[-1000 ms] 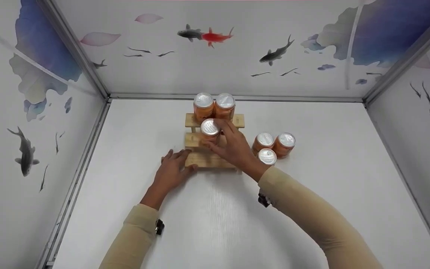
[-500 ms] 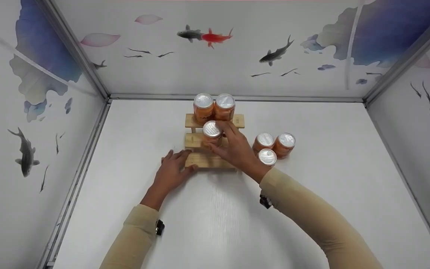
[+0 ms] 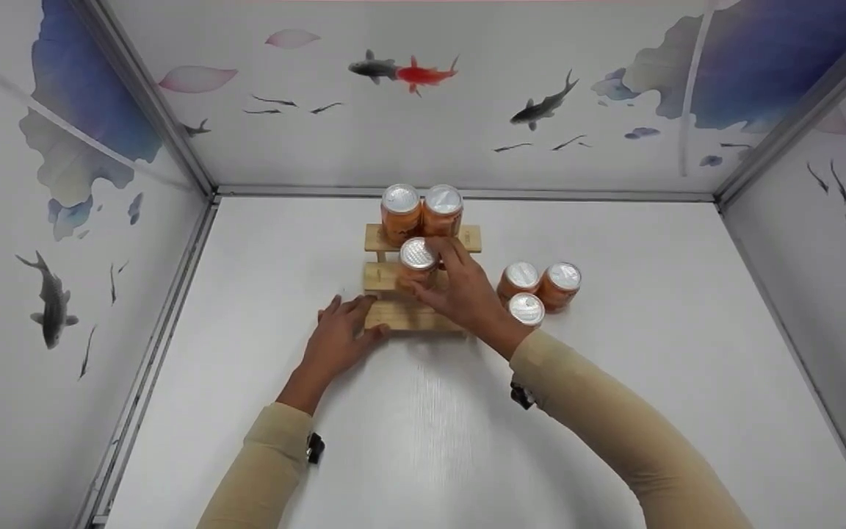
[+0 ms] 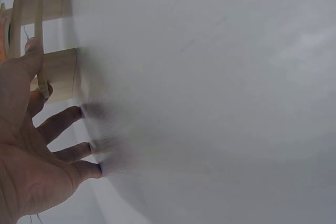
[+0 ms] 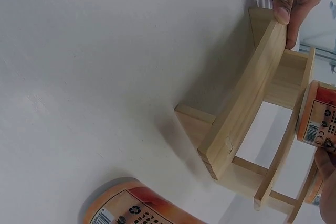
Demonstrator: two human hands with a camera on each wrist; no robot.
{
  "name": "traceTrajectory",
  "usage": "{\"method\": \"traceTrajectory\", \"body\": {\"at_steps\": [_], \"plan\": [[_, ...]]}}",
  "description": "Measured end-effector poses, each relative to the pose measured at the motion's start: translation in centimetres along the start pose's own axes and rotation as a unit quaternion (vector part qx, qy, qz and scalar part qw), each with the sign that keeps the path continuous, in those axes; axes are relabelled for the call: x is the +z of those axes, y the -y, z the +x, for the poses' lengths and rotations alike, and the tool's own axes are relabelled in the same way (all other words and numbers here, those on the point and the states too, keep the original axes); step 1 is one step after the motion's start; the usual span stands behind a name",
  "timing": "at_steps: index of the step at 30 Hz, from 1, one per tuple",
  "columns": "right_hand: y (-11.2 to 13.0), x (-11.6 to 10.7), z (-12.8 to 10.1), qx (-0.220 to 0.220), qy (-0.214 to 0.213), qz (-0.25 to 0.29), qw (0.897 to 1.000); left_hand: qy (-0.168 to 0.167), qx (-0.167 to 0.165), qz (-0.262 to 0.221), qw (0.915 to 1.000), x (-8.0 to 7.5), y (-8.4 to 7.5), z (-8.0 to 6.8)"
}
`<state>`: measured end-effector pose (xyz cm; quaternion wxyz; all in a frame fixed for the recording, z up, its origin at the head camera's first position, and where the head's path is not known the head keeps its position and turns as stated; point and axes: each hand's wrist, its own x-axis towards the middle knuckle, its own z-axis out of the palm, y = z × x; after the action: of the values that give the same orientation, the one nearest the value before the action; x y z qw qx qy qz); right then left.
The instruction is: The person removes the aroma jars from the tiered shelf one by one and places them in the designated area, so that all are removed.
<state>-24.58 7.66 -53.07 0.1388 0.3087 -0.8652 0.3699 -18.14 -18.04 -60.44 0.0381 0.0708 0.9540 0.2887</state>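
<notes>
A three-step wooden rack (image 3: 416,316) stands near the back of the white table. My right hand (image 3: 467,290) holds an orange can (image 3: 418,254) with a silver lid, upright at the middle step; in the right wrist view the can's (image 5: 319,114) base is at that board. My left hand (image 4: 37,150) pinches the end of the lowest step between thumb and index finger, while its other fingertips touch the table. Two more orange cans, a left one (image 3: 401,211) and a right one (image 3: 443,211), stand side by side on the top step.
Three orange cans, at the back left (image 3: 521,276), back right (image 3: 561,285) and front (image 3: 526,309), stand grouped right of the rack, near my right wrist. A white back wall (image 3: 467,147) with painted fish rises just behind the rack; side walls flank the table.
The held can has shifted slightly right and toward me along with my right hand, then stayed almost still. My left hand and the other cans have not moved.
</notes>
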Motion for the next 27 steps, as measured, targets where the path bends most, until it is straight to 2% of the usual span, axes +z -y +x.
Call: {"method": "traceTrajectory", "body": {"at_steps": [12,22,27], "plan": [[0.24,0.29,0.13,0.018,-0.004,-0.011,1.000,-0.002,0.000,-0.001,1.0000,-0.14,-0.24,-0.04],[0.06,-0.16,-0.30,0.014,-0.003,-0.014,1.000,0.006,-0.008,-0.001,0.9999,-0.19,-0.26,-0.08],[-0.12,-0.37,-0.43,0.001,-0.017,-0.016,1.000,0.000,-0.004,-0.006,1.0000,-0.19,-0.28,-0.09]]}}
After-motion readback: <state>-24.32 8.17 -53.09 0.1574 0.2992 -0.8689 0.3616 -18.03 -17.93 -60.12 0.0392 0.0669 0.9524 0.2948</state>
